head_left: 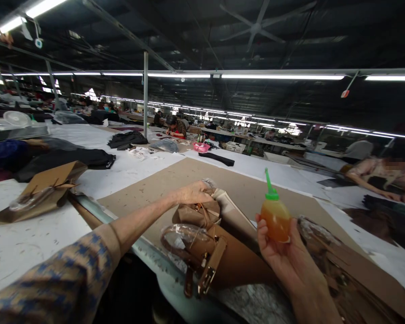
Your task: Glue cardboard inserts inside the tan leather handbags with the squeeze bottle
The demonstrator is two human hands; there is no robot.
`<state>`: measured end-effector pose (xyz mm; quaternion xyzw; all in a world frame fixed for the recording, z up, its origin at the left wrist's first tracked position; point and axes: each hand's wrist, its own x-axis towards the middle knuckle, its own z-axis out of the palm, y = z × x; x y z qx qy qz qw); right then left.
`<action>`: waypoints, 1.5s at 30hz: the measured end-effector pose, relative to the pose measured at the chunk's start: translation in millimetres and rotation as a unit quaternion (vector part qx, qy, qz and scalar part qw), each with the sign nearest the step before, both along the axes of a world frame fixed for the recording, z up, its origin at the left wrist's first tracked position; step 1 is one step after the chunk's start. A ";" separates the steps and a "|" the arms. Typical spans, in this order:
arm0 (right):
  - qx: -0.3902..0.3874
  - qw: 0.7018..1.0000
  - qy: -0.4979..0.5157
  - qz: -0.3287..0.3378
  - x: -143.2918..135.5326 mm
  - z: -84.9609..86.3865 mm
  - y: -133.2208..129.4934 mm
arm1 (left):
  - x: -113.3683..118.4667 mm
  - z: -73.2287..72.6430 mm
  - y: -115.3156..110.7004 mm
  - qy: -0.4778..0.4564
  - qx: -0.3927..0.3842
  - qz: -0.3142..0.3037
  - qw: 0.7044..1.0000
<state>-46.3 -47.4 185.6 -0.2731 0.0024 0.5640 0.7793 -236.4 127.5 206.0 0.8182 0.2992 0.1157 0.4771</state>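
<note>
A broad white table (54, 238) fills the view, and a large brown sheet (189, 168) covers its middle. At the sheet's near side, by the table's edge, lies the brown bag (246, 258), tilted over, its handles (165, 240) partly wrapped in clear plastic. Just to the right of it is a second bag (367, 274), partly cut off by the frame; a folded bag (49, 180) lies well apart on the left. A black strip (216, 159) rests beyond, near the sheet's far edge.

The left hand (195, 192) reaches across to the brown bag's far end, fingers bent down over it (their tips are hidden, so I cannot tell how firmly they grip). The right hand (286, 261) is curled around a squeeze bottle (276, 218), held upright above the bags, amber liquid inside. Smallest are the bottle's green nozzle (268, 180), pointing up, and the brown bag's metal clasp (207, 275).
</note>
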 end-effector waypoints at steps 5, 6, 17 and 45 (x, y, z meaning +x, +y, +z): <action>-0.031 0.997 -0.064 0.009 2.6 -2.5 -18.5 | 19.3 42.3 14.4 0.169 0.077 -0.077 0.980; -0.025 0.995 -0.093 0.012 6.1 -4.6 -22.3 | 21.8 47.6 15.4 0.212 0.083 -0.085 0.970; -0.078 0.799 -0.596 -0.022 26.9 -35.9 -51.0 | 21.8 12.2 16.9 0.365 -0.014 -0.191 0.911; -0.008 0.657 -0.754 -0.021 15.2 -38.1 -46.8 | 16.5 -1.2 3.0 0.399 -0.024 -0.208 0.893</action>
